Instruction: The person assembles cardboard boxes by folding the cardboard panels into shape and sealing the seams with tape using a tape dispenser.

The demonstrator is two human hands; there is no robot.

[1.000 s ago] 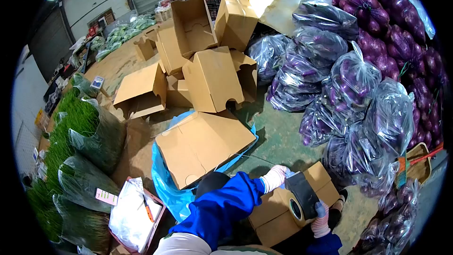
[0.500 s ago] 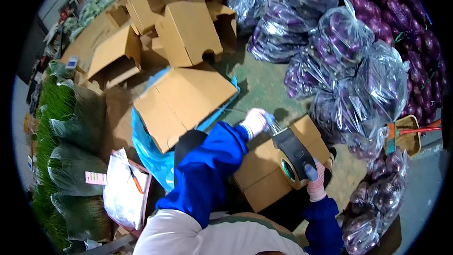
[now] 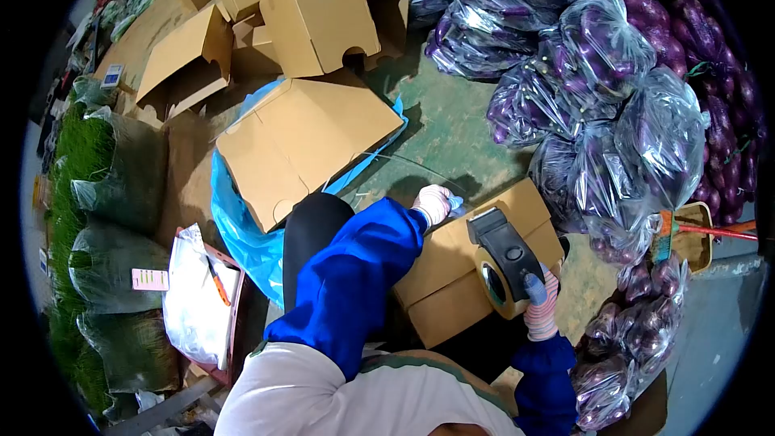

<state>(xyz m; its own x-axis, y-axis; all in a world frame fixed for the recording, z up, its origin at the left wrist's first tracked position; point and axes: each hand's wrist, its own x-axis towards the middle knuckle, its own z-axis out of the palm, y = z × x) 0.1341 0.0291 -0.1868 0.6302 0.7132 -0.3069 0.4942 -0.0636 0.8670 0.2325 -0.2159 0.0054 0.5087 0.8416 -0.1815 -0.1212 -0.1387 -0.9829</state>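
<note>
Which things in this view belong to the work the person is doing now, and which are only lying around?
In use:
tape dispenser, held in the right hand
cardboard box beneath it, with the left hand near its edge

Apparently just lying around:
bagged eggplants
red-handled broom
piled cardboard boxes
blue plastic sheeting

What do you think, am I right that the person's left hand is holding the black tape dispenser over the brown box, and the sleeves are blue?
Not quite: the right hand is holding the black tape dispenser, as the head view shows. The left hand is near the box's edge. The dispenser is over the brown box, and the sleeves are blue.
</note>
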